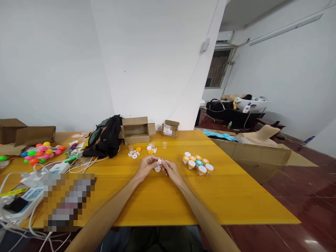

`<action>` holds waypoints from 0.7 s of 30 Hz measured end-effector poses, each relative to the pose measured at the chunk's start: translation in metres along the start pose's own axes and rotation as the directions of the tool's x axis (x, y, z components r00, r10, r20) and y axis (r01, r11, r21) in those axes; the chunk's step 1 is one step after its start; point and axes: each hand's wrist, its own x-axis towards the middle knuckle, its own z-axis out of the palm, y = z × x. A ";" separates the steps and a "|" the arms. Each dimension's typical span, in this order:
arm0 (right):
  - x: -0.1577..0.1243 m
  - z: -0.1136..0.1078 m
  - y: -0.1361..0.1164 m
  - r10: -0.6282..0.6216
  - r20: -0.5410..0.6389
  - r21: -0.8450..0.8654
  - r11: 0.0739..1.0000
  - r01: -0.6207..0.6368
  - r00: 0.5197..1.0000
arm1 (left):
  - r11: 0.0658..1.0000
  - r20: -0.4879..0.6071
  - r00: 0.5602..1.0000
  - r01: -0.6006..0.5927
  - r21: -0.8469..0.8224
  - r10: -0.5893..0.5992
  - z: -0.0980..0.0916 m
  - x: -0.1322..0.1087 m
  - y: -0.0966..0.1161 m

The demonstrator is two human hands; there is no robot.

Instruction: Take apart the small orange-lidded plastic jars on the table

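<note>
Over the middle of the table my left hand (145, 168) and my right hand (171, 170) meet, both with fingers closed. Their fingertips pinch a small white plastic piece (159, 160) with dark marks on it. Just beneath it, between the hands, is a small transparent cup (157, 168); whether fingers also grip it, I cannot tell. Beyond the hands lie two loose groups of parts: white pieces (134, 156) with an orange ring (138, 149), and another orange ring (150, 152). A transparent cup (164, 144) stands behind them. To the right are several lidded cups (202, 169) with white, orange and teal lids.
Two cardboard boxes (136, 130) (170, 128) stand against the wall. A black bag (105, 138) and colourful balls (43, 152) lie left. Power strips (36, 192) with tangled cables and a blurred-out object (69, 203) occupy the near left. A large carton (252, 154) stands beyond the table's right edge.
</note>
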 end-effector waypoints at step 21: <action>0.001 -0.001 0.001 0.091 0.027 0.084 0.992 -0.093 0.996 | 1.000 -0.034 0.999 0.018 -0.011 -0.018 0.000 0.004 0.000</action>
